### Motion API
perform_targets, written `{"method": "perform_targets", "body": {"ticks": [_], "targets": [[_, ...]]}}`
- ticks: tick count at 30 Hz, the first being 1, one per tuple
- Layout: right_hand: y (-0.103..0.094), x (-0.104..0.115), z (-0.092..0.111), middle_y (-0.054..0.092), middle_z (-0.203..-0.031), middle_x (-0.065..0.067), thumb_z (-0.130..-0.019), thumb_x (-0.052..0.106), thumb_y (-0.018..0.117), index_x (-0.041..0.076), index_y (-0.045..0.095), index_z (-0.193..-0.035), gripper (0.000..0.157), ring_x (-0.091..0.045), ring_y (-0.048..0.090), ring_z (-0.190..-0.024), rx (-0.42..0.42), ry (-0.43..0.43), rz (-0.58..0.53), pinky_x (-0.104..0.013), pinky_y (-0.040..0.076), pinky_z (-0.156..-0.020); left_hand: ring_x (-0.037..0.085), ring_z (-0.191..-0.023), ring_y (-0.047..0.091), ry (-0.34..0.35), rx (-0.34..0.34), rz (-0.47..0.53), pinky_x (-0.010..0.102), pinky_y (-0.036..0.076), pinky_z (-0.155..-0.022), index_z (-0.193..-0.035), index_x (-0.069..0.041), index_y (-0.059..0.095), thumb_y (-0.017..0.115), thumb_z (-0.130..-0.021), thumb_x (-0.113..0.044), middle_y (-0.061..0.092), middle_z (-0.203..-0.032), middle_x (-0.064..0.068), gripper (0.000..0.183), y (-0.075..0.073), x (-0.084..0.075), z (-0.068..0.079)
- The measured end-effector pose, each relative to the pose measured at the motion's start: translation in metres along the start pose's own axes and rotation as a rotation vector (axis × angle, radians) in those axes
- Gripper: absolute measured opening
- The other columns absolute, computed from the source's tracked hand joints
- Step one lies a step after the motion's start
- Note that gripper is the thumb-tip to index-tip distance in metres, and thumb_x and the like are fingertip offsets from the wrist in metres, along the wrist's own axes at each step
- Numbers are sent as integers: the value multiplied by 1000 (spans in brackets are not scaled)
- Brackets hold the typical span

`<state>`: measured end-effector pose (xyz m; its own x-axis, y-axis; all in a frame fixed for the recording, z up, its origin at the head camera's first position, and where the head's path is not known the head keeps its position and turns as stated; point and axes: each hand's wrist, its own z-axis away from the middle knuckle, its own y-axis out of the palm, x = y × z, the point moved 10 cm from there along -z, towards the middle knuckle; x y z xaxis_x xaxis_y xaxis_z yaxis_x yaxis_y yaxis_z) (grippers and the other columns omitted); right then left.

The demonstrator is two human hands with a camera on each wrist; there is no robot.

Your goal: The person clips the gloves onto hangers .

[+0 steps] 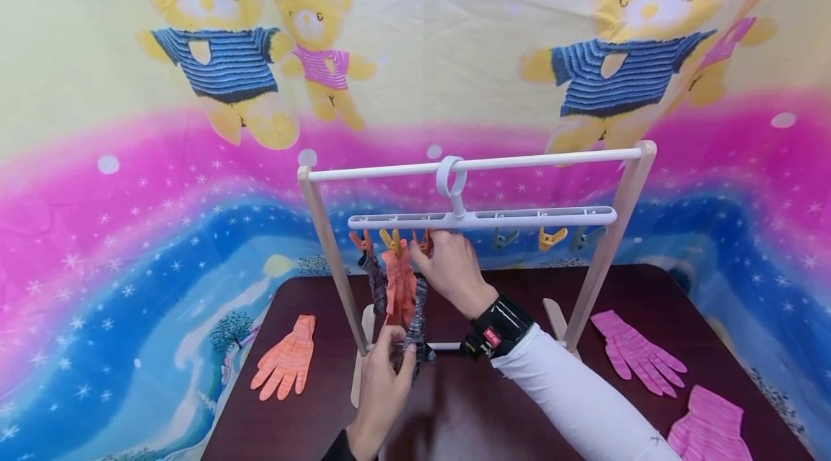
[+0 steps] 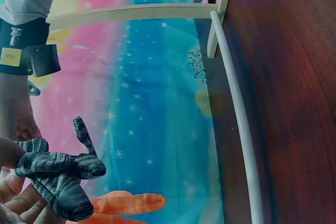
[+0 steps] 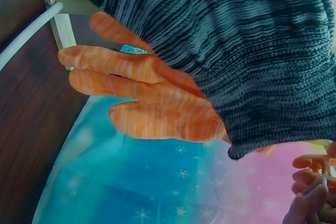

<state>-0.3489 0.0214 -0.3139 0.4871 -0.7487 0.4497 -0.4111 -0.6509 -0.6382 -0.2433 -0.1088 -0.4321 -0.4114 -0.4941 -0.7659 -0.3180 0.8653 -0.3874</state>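
Two hands busy, both grips loaded. Right hand: grip pinches a red-orange clip under the hanger bar. Left hand, 7 o'clock from it: grip holds the lower part of a dark striped glove, thumb one side, fingers the other. Glove hangs between the hands, cuff up near the clip, fingers down. Can't tell whether the clip has bitten the cuff; right hand covers that spot.

Clock from the right hand, head view: orange glove at 9, just beside, hung from a yellow clip. Past it, second dark glove on the outer clip. White hanger at 12, hooked on the rack's top rail. Three bare clips from 2 to 3.

On the counter: loose orange glove at 8, two pink gloves at 4, nearer one cut by the frame edge.

Step in hand, my read: clipping the third glove in the row. Next move should be: seat cuff in the clip, ease the right grip, left grip bearing the weight until it bites. Risk: snagging the neighbouring orange knit.
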Motion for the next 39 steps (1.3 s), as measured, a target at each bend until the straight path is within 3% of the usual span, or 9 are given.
{"method": "perform_targets", "body": {"ticks": [6, 10, 14, 18, 22, 31, 39], "targets": [[-1, 0, -2, 36, -47, 3, -89, 35, 54, 14, 45, -62, 36, -12, 37, -38, 33, 8, -43, -29, 26, -39, 2, -74, 59, 34, -40, -54, 24, 50, -62, -99, -16, 55, 66, -83, -9, 63, -90, -4, 20, 3, 2, -1], [-1, 0, -2, 34, -48, 3, -90, 33, 52, 14, 45, -63, 34, -13, 36, -38, 65, 15, -74, -28, 26, -40, 1, -71, 58, 19, -54, -64, 24, 48, -60, -98, -17, 55, 66, -82, -10, 62, -88, -5, 20, 6, 7, -1], [-2, 1, -3, 35, -50, 3, -90, 32, 52, 15, 45, -65, 31, -13, 37, -40, 78, 21, -80, -29, 28, -42, 4, -80, 60, -2, -47, -57, 25, 51, -64, -99, -17, 53, 63, -84, -10, 62, -90, -4, 19, 9, 11, -2], [-3, 2, -4, 36, -52, 3, -91, 31, 51, 15, 44, -66, 30, -13, 37, -42, 77, 15, -81, -29, 29, -43, 7, -87, 62, 25, -70, -41, 25, 52, -65, -100, -15, 54, 62, -85, -8, 63, -93, -1, 18, 10, 9, -3], [-3, 3, -4, 36, -52, 3, -91, 29, 51, 16, 44, -65, 30, -13, 37, -42, 84, 14, -100, -29, 29, -44, 7, -84, 63, 47, -95, -28, 24, 52, -63, -98, -13, 55, 62, -85, -6, 62, -91, 0, 17, 10, 9, -6], [1, 3, -3, 37, -50, 3, -92, 30, 49, 15, 46, -62, 34, -13, 38, -41, 124, 36, -137, -28, 29, -42, 4, -81, 63, 2, -74, -32, 25, 51, -63, -100, -14, 55, 61, -87, -10, 62, -93, -2, 15, 14, 12, -11], [1, 6, -4, 39, -50, 3, -92, 31, 48, 16, 47, -63, 33, -13, 40, -42, 129, 26, -121, -29, 30, -43, 3, -66, 51, 47, -86, -65, 24, 45, -56, -100, -15, 55, 61, -88, -11, 58, -87, -5, 14, 15, 10, -16]]}}
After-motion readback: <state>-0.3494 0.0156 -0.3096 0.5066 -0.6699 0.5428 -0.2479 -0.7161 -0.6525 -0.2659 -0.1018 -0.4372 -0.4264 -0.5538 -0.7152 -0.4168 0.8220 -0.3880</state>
